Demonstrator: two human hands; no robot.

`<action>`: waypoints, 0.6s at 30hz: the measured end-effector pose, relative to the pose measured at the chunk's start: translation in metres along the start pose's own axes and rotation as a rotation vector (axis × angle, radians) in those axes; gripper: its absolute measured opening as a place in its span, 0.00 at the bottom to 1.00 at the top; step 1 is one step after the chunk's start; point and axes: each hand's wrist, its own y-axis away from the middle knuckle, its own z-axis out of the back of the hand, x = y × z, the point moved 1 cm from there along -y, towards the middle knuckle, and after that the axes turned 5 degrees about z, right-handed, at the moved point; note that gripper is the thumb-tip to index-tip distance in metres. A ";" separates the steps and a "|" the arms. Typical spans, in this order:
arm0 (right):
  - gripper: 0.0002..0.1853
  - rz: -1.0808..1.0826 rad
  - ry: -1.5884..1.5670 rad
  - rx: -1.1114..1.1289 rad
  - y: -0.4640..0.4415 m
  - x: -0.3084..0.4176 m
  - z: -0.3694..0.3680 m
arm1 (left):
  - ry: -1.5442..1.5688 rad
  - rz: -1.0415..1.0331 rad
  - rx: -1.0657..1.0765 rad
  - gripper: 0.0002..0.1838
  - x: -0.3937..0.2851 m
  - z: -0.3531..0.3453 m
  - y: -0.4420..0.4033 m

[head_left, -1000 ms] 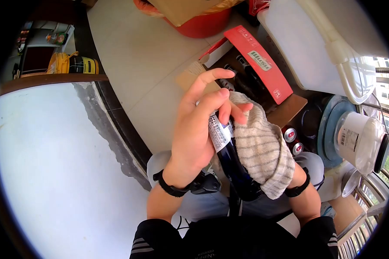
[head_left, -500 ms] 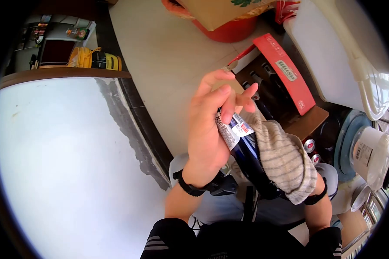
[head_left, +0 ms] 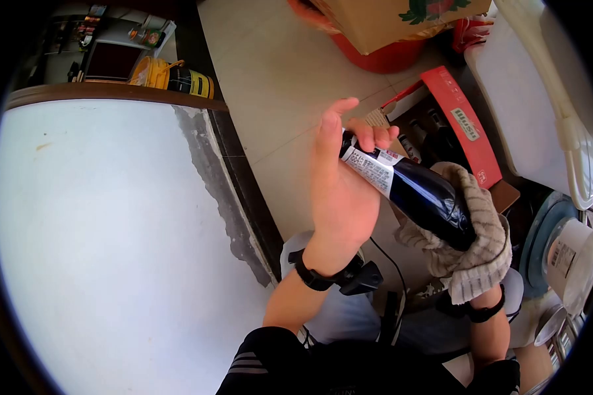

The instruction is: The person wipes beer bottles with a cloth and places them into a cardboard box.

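A dark glass bottle [head_left: 431, 201] lies slanted in front of me, its white-labelled end up and to the left. My left hand [head_left: 346, 191] grips that end, with the thumb or a finger stretched up and other fingers curled over the label. Around the bottle's lower right end is a beige striped cloth [head_left: 487, 230]. My right hand is covered by this cloth and presses it against the bottle; only the wrist [head_left: 486, 297] shows below, with a black strap. The right fingers themselves are hidden.
A red-flapped carton [head_left: 458, 125] holding several dark bottles stands behind the bottle. A brown cardboard box [head_left: 375, 26] sits above a red tub [head_left: 382, 58]. On the left is a white tabletop [head_left: 112, 250]; on the right, a clear plastic container [head_left: 566, 260].
The bottle has turned flatter, and the cloth has moved from its side to its lower end. My left hand has shifted its fingers on the labelled end. The view has moved slightly left.
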 end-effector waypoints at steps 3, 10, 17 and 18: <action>0.30 -0.104 -0.087 -0.058 -0.006 0.003 0.003 | 0.014 0.032 0.100 0.26 0.012 0.002 0.003; 0.21 0.097 0.029 -0.025 -0.017 0.003 0.011 | -0.021 0.111 0.105 0.14 0.055 0.000 0.028; 0.18 -0.176 -0.051 0.103 -0.015 0.018 0.013 | 0.042 0.121 -0.033 0.09 0.061 0.003 0.029; 0.18 -0.275 -0.045 0.153 -0.030 0.035 0.014 | 0.056 0.120 -0.025 0.08 0.059 0.003 0.028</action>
